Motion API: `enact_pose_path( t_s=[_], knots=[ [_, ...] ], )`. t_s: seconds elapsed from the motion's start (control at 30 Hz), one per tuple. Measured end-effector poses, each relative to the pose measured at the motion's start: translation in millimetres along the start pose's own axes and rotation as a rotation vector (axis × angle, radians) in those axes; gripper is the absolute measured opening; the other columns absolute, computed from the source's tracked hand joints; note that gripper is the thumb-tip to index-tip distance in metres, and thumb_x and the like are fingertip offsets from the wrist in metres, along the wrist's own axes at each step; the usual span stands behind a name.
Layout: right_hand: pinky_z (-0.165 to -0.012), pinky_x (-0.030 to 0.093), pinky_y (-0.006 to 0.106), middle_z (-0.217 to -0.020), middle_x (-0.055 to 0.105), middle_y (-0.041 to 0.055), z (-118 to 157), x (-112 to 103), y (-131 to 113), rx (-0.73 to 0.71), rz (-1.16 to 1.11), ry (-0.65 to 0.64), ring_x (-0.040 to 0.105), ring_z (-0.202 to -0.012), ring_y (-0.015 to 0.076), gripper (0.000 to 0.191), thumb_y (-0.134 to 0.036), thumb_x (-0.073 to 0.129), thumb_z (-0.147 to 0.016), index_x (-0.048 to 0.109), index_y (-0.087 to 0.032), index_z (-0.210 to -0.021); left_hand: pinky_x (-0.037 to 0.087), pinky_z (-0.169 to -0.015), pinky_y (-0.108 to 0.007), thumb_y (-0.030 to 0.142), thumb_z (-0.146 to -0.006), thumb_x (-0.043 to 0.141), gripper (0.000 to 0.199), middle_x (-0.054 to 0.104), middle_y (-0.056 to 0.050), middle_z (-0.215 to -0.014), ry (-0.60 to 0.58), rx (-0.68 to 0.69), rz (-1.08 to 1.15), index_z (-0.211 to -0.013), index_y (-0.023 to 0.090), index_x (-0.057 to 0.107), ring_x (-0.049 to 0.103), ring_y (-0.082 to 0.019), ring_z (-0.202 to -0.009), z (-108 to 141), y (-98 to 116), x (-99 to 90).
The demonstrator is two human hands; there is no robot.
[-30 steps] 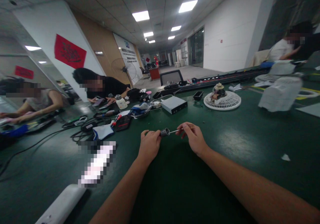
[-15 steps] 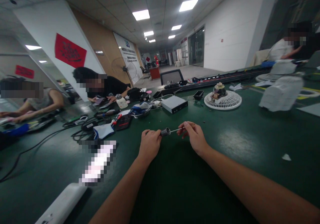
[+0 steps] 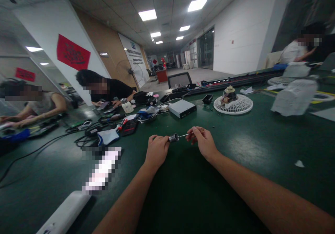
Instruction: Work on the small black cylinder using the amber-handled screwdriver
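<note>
My left hand (image 3: 157, 152) is closed round the left end of a small, dark, shiny metal cylinder (image 3: 173, 137), its open end facing right. Between the fingers of my right hand (image 3: 202, 141) is a thin metal rod (image 3: 183, 135), like a tool's shaft; its far end is hidden in my grip. The rod's tip reaches the mouth of the cylinder, though I cannot tell how deep it goes. Both hands are held over the green table (image 3: 180, 199).
Beyond my hands lie a silver box-shaped drive (image 3: 182, 107), a small black tray (image 3: 208, 99) and a white fan grille (image 3: 242, 105) bearing a motor. Cables, a red-handled tool (image 3: 122, 124) and cloths lie left. A white device (image 3: 65, 211) is near-left. Co-workers sit around the table.
The cylinder has turned slightly, and its open end shows more light and sits a little further right. Both hands stay almost in place, with the rod still at the cylinder's mouth.
</note>
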State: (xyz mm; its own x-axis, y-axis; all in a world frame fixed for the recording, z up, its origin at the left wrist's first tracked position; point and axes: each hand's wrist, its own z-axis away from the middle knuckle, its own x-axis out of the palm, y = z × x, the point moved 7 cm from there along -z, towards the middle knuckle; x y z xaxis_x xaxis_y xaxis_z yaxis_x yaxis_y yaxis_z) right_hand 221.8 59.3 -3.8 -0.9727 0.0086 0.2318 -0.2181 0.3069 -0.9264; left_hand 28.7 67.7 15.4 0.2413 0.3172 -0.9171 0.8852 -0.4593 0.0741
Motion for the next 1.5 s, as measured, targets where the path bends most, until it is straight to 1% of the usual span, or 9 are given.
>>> enact_pose_path(
  t_s=[0.13,0.27,0.4,0.53,0.7,1.0,1.17,1.33,1.5],
  knots=[
    [-0.056,0.049,0.028,-0.070,0.073,0.0048,1.2,2.4,-1.4,-0.002,-0.050,-0.020,0.068,-0.067,0.0189,0.039,-0.054,0.059,-0.093,0.071,-0.018,-0.085,0.033,-0.107,-0.048,0.024,-0.099,0.047,0.021,0.073,-0.004,-0.097,-0.019,0.003,0.005,-0.096,0.023,0.067,0.065,-0.023,-0.098,-0.7,1.3,-0.5],
    [-0.055,0.050,0.028,-0.077,0.074,0.0062,1.9,3.2,-4.3,-0.010,-0.061,-0.002,0.069,-0.071,0.0197,0.037,-0.053,0.059,-0.093,0.071,-0.018,-0.089,0.032,-0.107,-0.048,0.024,-0.099,0.047,0.020,0.073,-0.003,-0.097,-0.014,0.022,0.033,-0.097,0.025,0.067,0.065,-0.022,-0.099,-0.9,-0.7,2.3],
    [-0.053,0.048,0.027,-0.078,0.073,0.0064,0.5,0.9,-4.6,-0.016,0.017,0.033,0.068,-0.071,0.0196,0.039,-0.056,0.060,-0.092,0.070,-0.018,-0.090,0.031,-0.108,-0.049,0.023,-0.098,0.048,0.020,0.073,-0.002,-0.099,0.006,0.036,0.015,-0.100,0.025,0.068,0.065,-0.022,-0.100,-0.1,-1.6,3.4],
    [-0.054,0.049,0.027,-0.075,0.073,0.0058,0.4,0.8,-2.3,-0.005,0.081,0.016,0.068,-0.072,0.0199,0.043,-0.059,0.057,-0.092,0.069,-0.018,-0.087,0.031,-0.107,-0.048,0.024,-0.099,0.047,0.020,0.073,-0.003,-0.096,0.028,0.010,0.000,-0.098,0.024,0.067,0.065,-0.022,-0.097,0.3,-0.6,0.2],
    [-0.057,0.050,0.028,-0.078,0.075,0.0067,2.6,6.4,-3.2,-0.001,0.003,-0.043,0.071,-0.073,0.0207,0.041,-0.058,0.058,-0.092,0.069,-0.018,-0.088,0.031,-0.108,-0.049,0.023,-0.098,0.047,0.020,0.073,-0.003,-0.097,0.015,0.019,0.009,-0.097,0.025,0.067,0.065,-0.022,-0.098,0.3,0.2,1.4],
    [-0.055,0.051,0.027,-0.078,0.076,0.0067,2.8,4.9,0.3,-0.006,-0.058,-0.007,0.072,-0.072,0.0203,0.039,-0.056,0.061,-0.092,0.070,-0.018,-0.091,0.031,-0.108,-0.048,0.023,-0.098,0.049,0.018,0.073,-0.003,-0.101,0.007,0.030,0.031,-0.100,0.025,0.066,0.064,-0.021,-0.102,-0.5,-2.1,4.6],
    [-0.054,0.050,0.027,-0.076,0.075,0.0069,1.1,3.9,0.9,-0.005,-0.082,0.007,0.071,-0.070,0.0205,0.041,-0.057,0.062,-0.090,0.070,-0.018,-0.088,0.032,-0.108,-0.048,0.023,-0.099,0.047,0.018,0.072,-0.004,-0.097,-0.015,0.029,0.010,-0.096,0.023,0.065,0.064,-0.022,-0.099,-0.3,-1.9,7.5],
    [-0.052,0.049,0.027,-0.077,0.075,0.0066,-0.5,-2.6,1.5,0.012,-0.027,0.064,0.070,-0.070,0.0203,0.040,-0.057,0.061,-0.091,0.069,-0.018,-0.089,0.031,-0.109,-0.049,0.022,-0.099,0.046,0.019,0.073,-0.004,-0.100,-0.025,0.049,0.008,-0.098,0.024,0.065,0.064,-0.022,-0.101,0.6,1.2,7.0],
    [-0.054,0.048,0.026,-0.078,0.074,0.0058,1.7,2.9,0.0,0.012,0.060,-0.008,0.068,-0.069,0.0182,0.040,-0.057,0.058,-0.093,0.069,-0.018,-0.089,0.033,-0.108,-0.048,0.025,-0.101,0.044,0.021,0.073,-0.006,-0.096,-0.001,0.008,-0.002,-0.096,0.022,0.064,0.065,-0.023,-0.096,0.4,0.1,5.9]
  ],
)
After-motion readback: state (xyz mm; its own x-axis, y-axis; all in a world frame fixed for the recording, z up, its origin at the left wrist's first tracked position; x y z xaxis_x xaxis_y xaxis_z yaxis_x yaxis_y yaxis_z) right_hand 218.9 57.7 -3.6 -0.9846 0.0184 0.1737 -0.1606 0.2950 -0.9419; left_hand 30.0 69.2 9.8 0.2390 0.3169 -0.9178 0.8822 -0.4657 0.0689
